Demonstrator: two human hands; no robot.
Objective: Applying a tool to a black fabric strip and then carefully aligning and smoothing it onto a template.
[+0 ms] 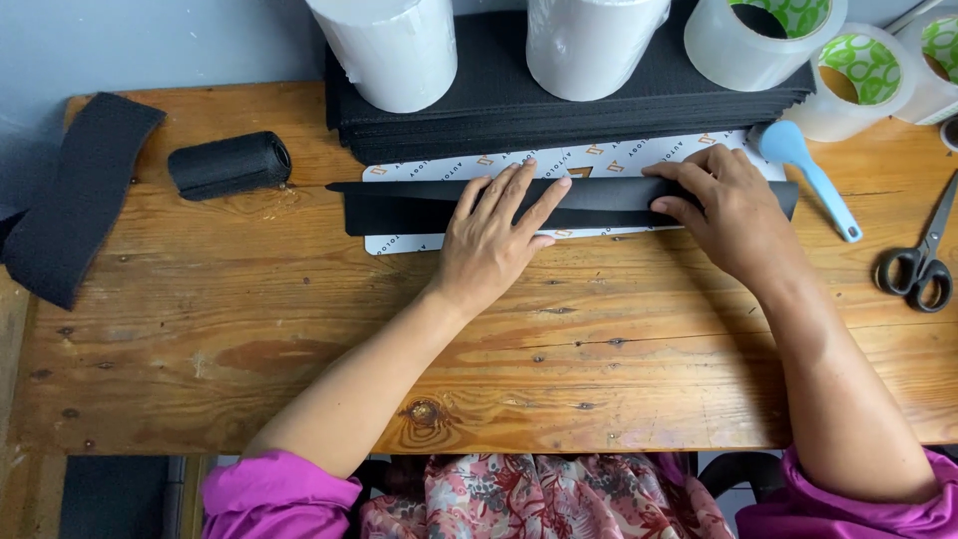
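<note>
Two hands, left (pixel 491 240) and right (pixel 726 205), flat on one black sheet (pixel 419 208).

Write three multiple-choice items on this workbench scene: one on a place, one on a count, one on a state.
1. Where do the scissors lie?
A. at the table's right edge
B. beside the black roll
C. on the black stack

2. How many white rolls stand on the black stack?
A. one
B. two
C. four

3. How is the black sheet under the hands?
A. rolled tight
B. cut in pieces
C. folded lengthwise, pressed flat

Answers: 1 A, they rest by the right edge. 2 B, two white rolls stand there. 3 C, the left hand and right hand press its fold.
</note>
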